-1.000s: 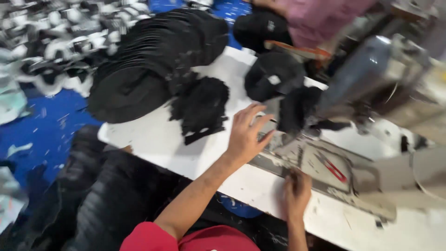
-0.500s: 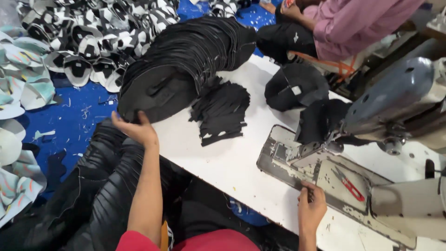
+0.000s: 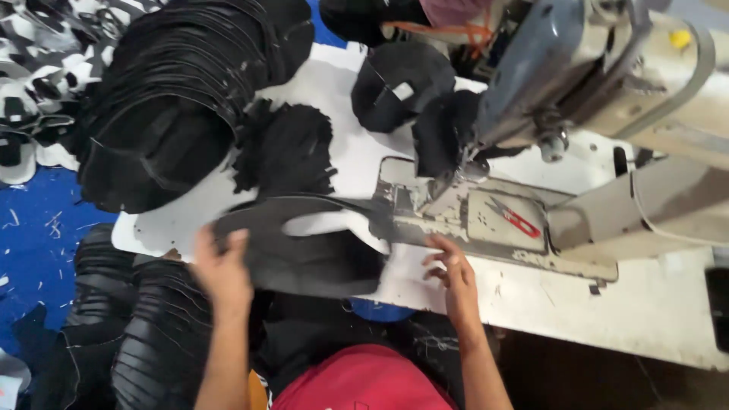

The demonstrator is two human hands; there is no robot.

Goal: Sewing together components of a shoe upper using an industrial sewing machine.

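Closest to the wearer, the left hand [image 3: 222, 269] sits at the near left edge of the white tabletop [image 3: 653, 304], its fingers closed over the left end of a curved black fabric piece [image 3: 304, 250], holding it rather than merely touching. That piece lies mostly flat with its long axis running left to right along the near edge, its thin upper arc stretching rightward from the grip toward the sewing machine's worn metal bed plate [image 3: 486, 224]; so the cloth extends away from the left hand to the right and slightly away from the wearer. The right hand [image 3: 454, 272] rests with spread, loosely curled fingers on the near edge of that plate, just beside the right end of the piece; it holds nothing that I can make out, and it is the hand nearer the needle area. On the plate lies a small red thread snip [image 3: 516, 219], apart from both hands. Past the held piece, mid-table, sits a small ragged stack of black cut pieces [image 3: 288, 148], and at the far left corner a big fanned stack of black cap brims [image 3: 175, 99] overhangs the edge. Farther right a finished-looking black cap [image 3: 399, 83] lies behind the grey machine head [image 3: 531, 68]. Black-and-white patterned pieces [image 3: 38, 83] litter the blue floor [image 3: 38, 235] beyond.
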